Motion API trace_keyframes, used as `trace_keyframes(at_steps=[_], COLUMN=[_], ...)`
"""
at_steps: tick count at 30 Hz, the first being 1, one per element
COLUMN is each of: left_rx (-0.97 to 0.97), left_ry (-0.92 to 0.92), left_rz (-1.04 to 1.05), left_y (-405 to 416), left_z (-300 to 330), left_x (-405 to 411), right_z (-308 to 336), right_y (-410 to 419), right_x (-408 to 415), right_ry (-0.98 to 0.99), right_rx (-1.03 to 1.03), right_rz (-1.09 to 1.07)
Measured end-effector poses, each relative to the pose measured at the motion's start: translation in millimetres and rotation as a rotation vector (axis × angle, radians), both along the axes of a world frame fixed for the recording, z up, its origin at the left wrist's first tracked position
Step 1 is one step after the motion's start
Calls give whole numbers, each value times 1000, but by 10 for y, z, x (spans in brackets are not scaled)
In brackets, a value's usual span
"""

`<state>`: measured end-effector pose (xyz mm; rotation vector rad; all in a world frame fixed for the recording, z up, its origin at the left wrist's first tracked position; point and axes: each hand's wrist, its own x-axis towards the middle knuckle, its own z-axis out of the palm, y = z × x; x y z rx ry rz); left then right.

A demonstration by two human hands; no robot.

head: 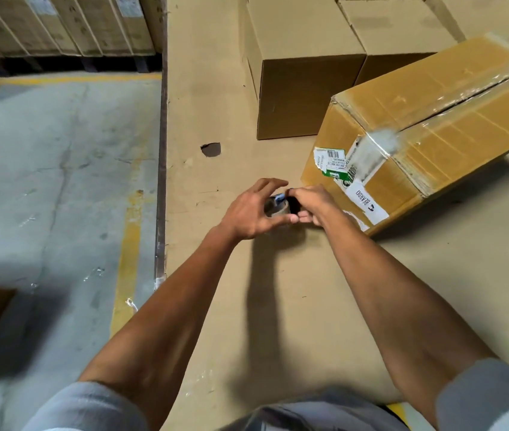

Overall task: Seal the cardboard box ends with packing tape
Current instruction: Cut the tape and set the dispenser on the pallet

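Observation:
A large brown cardboard box [452,119] lies tilted at the right, its seam and near corner covered in clear tape, with white and green labels on its near end. Just left of that end, both my hands meet over a roll of clear packing tape [275,209] in a dispenser with a black part. My left hand [251,209] curls around the roll with its fingers spread. My right hand [310,205] grips the black part of the dispenser. The hands hide most of the roll.
Flat cardboard sheeting [215,104] covers the work surface; it has a small torn hole [211,149]. Plain closed boxes [309,57] stand behind. The concrete floor [44,181] with yellow lines lies left, below the surface's edge. Strapped cartons [60,23] are stacked at far left.

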<state>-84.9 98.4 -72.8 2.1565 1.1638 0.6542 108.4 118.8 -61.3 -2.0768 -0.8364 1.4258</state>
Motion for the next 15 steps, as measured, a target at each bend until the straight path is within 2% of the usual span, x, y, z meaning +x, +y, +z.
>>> trace_keyframes(at_steps=[5, 11, 15], left_rx=[163, 114, 123], left_ry=[286, 320, 370], left_rz=[-128, -80, -33], left_y=[-75, -16, 125], left_z=[-232, -397, -359], left_x=[-147, -342, -473], right_z=[-191, -417, -377], right_y=[31, 58, 55], right_x=[-177, -293, -220], right_ry=[10, -3, -47], right_rx=[-95, -100, -142], right_rz=[-63, -23, 117])
